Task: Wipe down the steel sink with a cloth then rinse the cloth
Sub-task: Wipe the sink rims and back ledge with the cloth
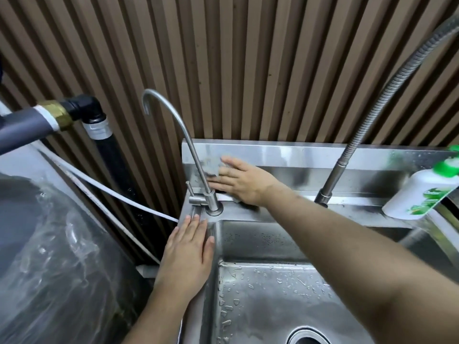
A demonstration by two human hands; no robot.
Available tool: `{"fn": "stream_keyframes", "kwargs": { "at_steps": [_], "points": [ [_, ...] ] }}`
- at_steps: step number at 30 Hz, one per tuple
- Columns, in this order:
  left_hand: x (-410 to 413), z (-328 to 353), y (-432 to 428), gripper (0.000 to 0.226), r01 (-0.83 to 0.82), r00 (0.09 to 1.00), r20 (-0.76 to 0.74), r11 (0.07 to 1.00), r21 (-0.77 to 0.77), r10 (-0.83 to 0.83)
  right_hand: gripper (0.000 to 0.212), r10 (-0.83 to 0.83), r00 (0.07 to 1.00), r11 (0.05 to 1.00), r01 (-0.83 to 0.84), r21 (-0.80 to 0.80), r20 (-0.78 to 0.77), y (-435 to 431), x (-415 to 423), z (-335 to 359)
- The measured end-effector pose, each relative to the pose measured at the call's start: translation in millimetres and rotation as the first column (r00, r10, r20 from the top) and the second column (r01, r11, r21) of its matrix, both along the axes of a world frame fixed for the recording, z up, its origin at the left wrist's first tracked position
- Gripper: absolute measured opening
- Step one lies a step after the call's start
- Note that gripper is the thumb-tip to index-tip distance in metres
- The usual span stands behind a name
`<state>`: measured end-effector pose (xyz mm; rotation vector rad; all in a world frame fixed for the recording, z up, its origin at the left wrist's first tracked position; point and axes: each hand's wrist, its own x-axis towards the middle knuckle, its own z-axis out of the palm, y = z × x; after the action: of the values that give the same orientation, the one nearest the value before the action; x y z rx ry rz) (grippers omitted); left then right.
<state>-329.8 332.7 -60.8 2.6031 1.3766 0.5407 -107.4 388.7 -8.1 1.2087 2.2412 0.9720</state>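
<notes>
The steel sink (268, 289) fills the lower right, its basin wet with droplets and a round drain at the bottom edge. My right hand (244, 181) presses a grey cloth (210, 165) flat against the sink's raised back wall, just right of a thin gooseneck tap (183, 135). Most of the cloth lies hidden under the palm and fingers. My left hand (188, 252) rests flat, fingers apart, on the sink's left rim beside the tap's base, holding nothing.
A flexible metal spray hose (367, 115) rises from the back ledge at right. A white bottle with a green cap (422, 192) leans on that ledge. Pipes, a white tube (119, 197) and a plastic-wrapped dark drum (49, 244) stand at left. A slatted brown wall is behind.
</notes>
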Motion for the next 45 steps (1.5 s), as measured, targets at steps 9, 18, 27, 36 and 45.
{"fn": "stream_keyframes", "kwargs": {
  "at_steps": [9,18,27,36,45],
  "points": [
    [-1.4,-1.9,3.1,0.081,-0.008,1.000,-0.007,0.999,-0.043,0.008,0.062,0.004,-0.112,0.449,0.888,-0.098,-0.994,-21.3,-12.2,-25.4],
    [-1.8,-2.8,4.7,0.077,-0.005,1.000,-0.002,0.999,-0.038,0.005,0.065,0.264,-0.782,0.500,0.611,-0.613,-0.564,-16.5,-30.8,-0.2],
    [-2.0,-4.9,5.2,0.071,0.011,0.999,-0.045,1.000,-0.010,-0.012,0.061,0.496,-0.754,0.348,0.628,-0.697,-0.432,-30.7,0.0,20.9],
    [-1.8,-5.1,5.8,0.070,0.019,0.999,-0.033,1.000,-0.003,-0.019,0.076,0.529,-0.696,0.329,0.696,-0.639,-0.486,-22.0,23.8,-2.7],
    [-1.3,-3.4,4.7,0.074,0.009,1.000,0.006,1.000,-0.027,-0.009,0.037,-0.029,-0.595,0.584,0.642,-0.497,-0.803,-77.3,-38.0,-17.0]
  ]
}}
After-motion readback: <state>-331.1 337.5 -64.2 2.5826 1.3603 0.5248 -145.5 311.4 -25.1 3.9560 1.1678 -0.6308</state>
